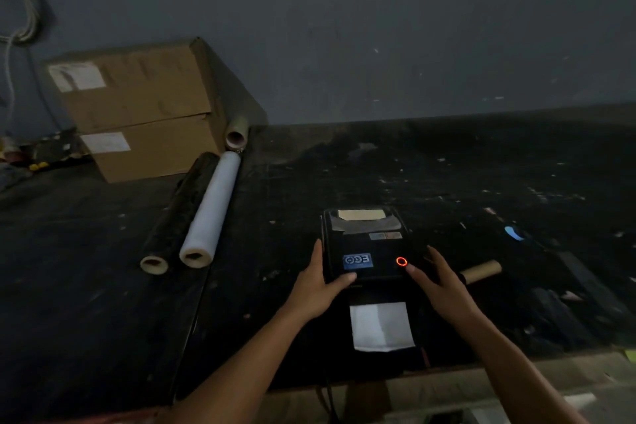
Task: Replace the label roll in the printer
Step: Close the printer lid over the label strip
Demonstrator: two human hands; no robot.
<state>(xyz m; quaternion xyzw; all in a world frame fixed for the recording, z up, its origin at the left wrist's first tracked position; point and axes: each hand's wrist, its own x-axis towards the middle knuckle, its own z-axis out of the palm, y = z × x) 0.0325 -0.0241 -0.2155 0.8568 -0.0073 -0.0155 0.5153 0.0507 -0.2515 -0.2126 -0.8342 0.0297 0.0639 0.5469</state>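
Note:
A small black label printer (366,244) sits on the dark table, lid down, with a blue sticker and a glowing red ring button on top. A strip of white label paper (380,325) hangs out of its front toward me. My left hand (318,286) grips the printer's left side, thumb on the front edge of the lid. On the right side rests my right hand (438,280), with a fingertip just below the red button. An empty cardboard core (481,271) lies on the table just right of my right hand.
A white roll (211,210) and a dark roll (180,213) of film lie side by side to the left. Two stacked cardboard boxes (137,110) stand at the back left against the wall. The table's front edge (481,372) runs close below the paper strip.

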